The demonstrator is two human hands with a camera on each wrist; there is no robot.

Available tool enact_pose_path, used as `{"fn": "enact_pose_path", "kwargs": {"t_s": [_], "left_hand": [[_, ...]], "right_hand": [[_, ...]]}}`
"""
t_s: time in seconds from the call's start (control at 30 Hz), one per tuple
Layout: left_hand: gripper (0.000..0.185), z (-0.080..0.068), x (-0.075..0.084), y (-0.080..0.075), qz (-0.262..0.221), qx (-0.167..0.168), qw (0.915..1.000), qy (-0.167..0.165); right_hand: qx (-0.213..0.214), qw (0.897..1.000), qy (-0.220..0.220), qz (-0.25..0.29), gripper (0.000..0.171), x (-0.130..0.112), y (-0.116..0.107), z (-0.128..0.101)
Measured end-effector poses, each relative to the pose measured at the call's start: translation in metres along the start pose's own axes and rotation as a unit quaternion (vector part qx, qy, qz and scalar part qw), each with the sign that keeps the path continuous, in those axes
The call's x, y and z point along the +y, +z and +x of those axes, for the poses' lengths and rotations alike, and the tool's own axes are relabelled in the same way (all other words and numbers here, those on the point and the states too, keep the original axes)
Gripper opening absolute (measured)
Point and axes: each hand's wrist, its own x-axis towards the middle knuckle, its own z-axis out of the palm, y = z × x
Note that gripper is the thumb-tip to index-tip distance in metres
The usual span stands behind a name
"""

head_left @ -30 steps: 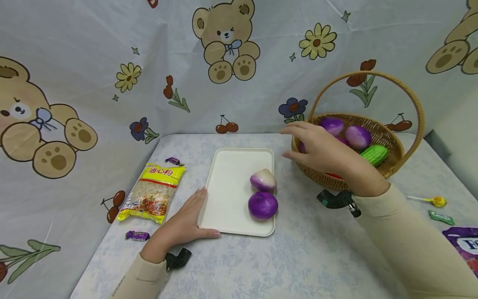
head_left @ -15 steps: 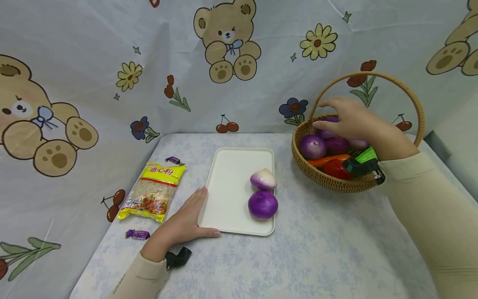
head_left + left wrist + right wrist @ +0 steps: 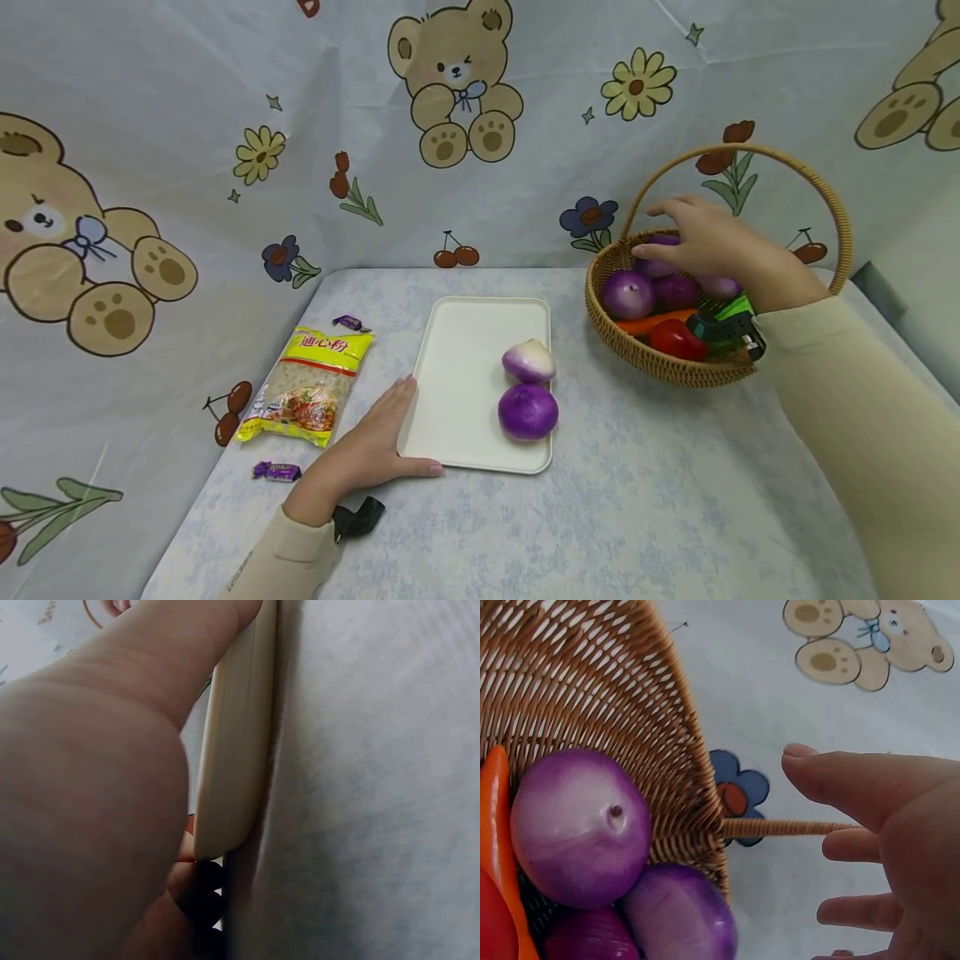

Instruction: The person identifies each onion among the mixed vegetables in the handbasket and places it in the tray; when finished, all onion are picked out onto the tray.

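The hands are apart, neither clenched: the left hand (image 3: 367, 446) touches the central tray (image 3: 457, 383); the right hand (image 3: 701, 237), empty, hovers by onions (image 3: 628, 294) in the basket (image 3: 637, 354) at right, likely light, firm, slick, best cupped round.

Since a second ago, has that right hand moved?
Yes: the right hand moved rightward and up in the head view; it now appears over the basket, whereas earlier it reached past its left rim.

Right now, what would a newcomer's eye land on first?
Probably the wicker basket at right, holding purple onions and a red vegetable. Next, the solid-purple onion and purple-and-white onion on the right side of the white tray, near centre. Then the printed bear, top centre on the pale backdrop.
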Motion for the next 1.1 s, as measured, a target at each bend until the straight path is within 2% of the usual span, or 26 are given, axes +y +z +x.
{"fn": "enact_pose_path", "kwargs": {"t_s": [0.3,0.6,0.8,1.1], "left_hand": [[0.144,0.0,0.0,0.0,-0.002,0.002,1.0,-0.001],[0.144,-0.001,0.003,0.0,-0.01,0.004,0.9999,-0.001],[0.143,-0.001,0.004,-0.001,-0.006,0.005,1.0,-0.002],[0.144,0.0,0.002,0.0,-0.001,0.003,1.0,-0.001]], "right_hand": [[-0.023,1.0,0.014,0.007,0.077,0.018,0.017,0.016],[-0.032,0.998,0.026,0.039,0.067,0.031,0.035,0.025],[-0.031,0.998,0.038,0.034,0.061,0.031,0.037,0.027],[-0.019,0.998,0.025,0.055,0.057,0.03,0.029,0.015]]}}
